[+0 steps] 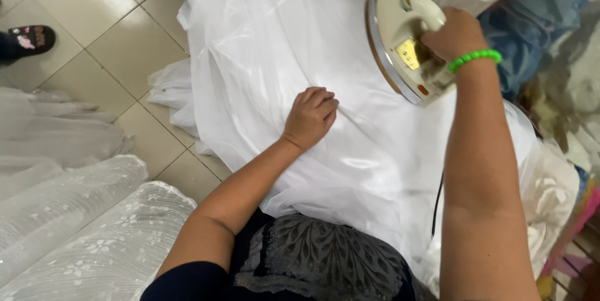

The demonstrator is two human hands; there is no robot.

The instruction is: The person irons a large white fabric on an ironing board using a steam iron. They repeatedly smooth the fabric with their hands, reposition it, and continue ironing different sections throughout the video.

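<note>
Here, in the head view, the white fabric [262, 38] covers the whole work surface and hangs over its left edge onto the tiled floor [94, 45], where free room stays between it and the lace cloth [81, 232] at the lower left. The left hand [310, 116] lies on the fabric near the middle, palm down, fingers loosely curled, gripping nothing. The right hand [456, 33], with a green bead bracelet [475, 57], is closed around the handle of the cream iron [403, 48], tilted up on its side at the upper right; its long axis runs from upper left to lower right.
</note>
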